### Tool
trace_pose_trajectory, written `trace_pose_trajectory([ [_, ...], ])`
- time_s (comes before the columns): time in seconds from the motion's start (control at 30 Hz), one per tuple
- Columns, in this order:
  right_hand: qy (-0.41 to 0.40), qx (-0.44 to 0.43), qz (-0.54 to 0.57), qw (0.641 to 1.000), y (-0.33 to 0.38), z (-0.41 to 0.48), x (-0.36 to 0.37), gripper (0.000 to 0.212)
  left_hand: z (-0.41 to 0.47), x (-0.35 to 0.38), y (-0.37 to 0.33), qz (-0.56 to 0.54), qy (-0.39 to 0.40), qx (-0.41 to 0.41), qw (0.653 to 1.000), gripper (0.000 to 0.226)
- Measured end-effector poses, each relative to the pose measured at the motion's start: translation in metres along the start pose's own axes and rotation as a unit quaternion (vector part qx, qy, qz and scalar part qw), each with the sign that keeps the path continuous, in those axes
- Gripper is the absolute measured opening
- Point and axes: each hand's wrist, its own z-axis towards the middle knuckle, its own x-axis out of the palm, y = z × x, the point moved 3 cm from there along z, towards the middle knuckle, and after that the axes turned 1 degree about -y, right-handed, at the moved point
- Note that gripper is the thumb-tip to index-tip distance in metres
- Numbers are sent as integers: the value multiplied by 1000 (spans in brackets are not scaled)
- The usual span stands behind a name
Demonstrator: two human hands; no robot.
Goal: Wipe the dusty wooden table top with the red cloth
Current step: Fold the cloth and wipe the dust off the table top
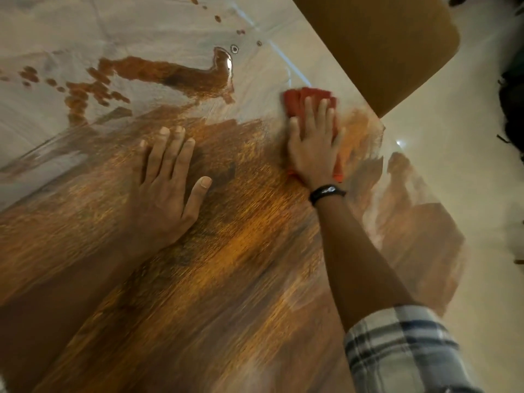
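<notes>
The folded red cloth (300,100) is pressed flat on the dusty wooden table top (226,279) under the right hand (314,148), whose fingers are laid straight over it. The cloth shows beyond the fingertips. The left hand (167,188) is rested palm-down on bare brown wood to the right hand's left, with fingers spread and nothing held. Pale grey dust (85,29) and a wet brown streak (181,75) are seen beyond the left fingertips. A black wristband (326,192) is worn on the right wrist.

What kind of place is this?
Likely a home dining area, though little shows: a large dusty wooden table, a brown chair at its edge, and a pale glossy floor beyond.
</notes>
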Motion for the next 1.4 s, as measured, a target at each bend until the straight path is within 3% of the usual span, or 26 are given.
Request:
trace_pose_trajectory([
  [0.13,11,-147,8,989,77,-84,34,61,-1,-1,-1,6,-7,1,1000,74],
  [0.2,0,-161,-7,987,88,-114,40,58,-2,-1,-1,6,-7,9,1000,74],
  [0.37,1,-115,-24,993,39,-138,25,54,-3,-5,-19,27,10,13,999,76],
  [0.57,-16,71,14,997,-90,-119,-11,57,22,29,-130,-85,32,105,990,69],
  [0.73,-37,82,21,996,-139,-70,-26,58,48,70,-175,-124,85,153,977,67],
  [0.9,-42,106,5,993,-169,-16,-38,57,43,86,-184,-26,96,209,973,72],
  [1.1,-34,146,-19,989,-186,41,-47,55,45,88,-187,-15,98,217,971,73],
  [1.27,-39,123,7,992,-177,-15,-42,54,42,84,-185,-30,96,208,973,72],
  [1.4,-45,129,-45,990,-185,-96,-38,56,43,84,-185,-17,94,206,974,71],
])
